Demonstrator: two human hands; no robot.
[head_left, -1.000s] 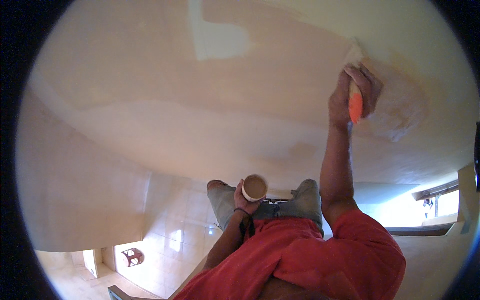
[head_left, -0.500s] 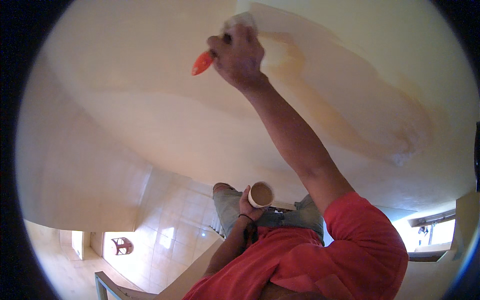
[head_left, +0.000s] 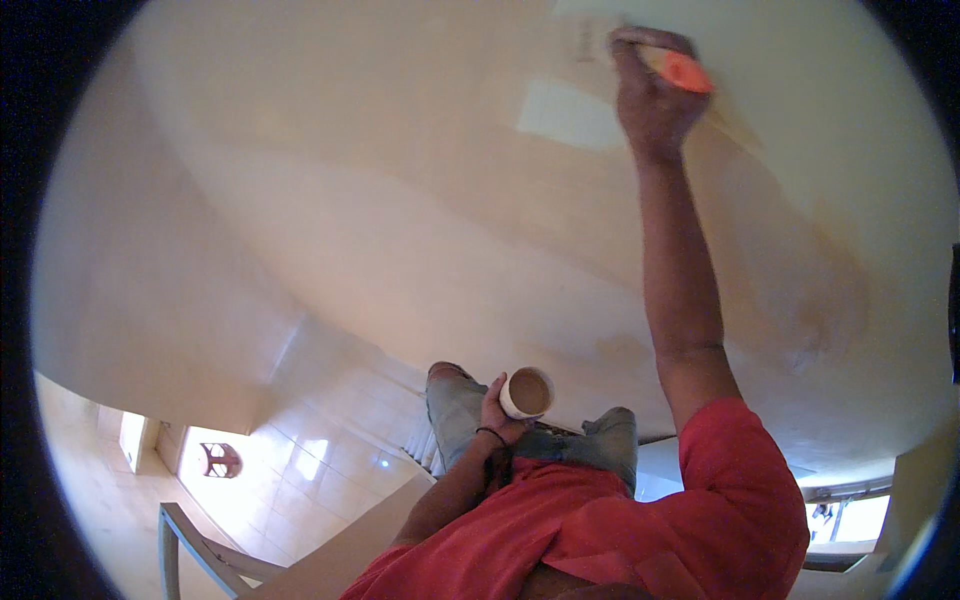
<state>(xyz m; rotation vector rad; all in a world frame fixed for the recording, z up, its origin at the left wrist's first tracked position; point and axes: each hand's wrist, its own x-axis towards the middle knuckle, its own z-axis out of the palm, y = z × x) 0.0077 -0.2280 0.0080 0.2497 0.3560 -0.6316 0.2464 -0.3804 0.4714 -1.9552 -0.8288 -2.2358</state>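
My right hand (head_left: 657,98) is raised high on the pale wall (head_left: 400,180), closed round a brush (head_left: 685,71) with a bright orange handle end; its bristle end is blurred and largely hidden by my fingers. Around it the wall shows darker beige patches and a lighter square patch to the left. Low at the centre, my left hand (head_left: 500,415) is closed round a white cup (head_left: 515,405) of light brown liquid, held in front of my jeans.
A curved wall section (head_left: 150,300) is on the left. Below lie a tiled floor (head_left: 305,490) with a small red-brown stool (head_left: 220,459), and a grey railing (head_left: 170,540) at lower left. A bright window (head_left: 860,518) is at lower right.
My right hand with the brush swung left across the wall, then back right, and is now higher than a second ago. The left hand with the cup has barely moved.
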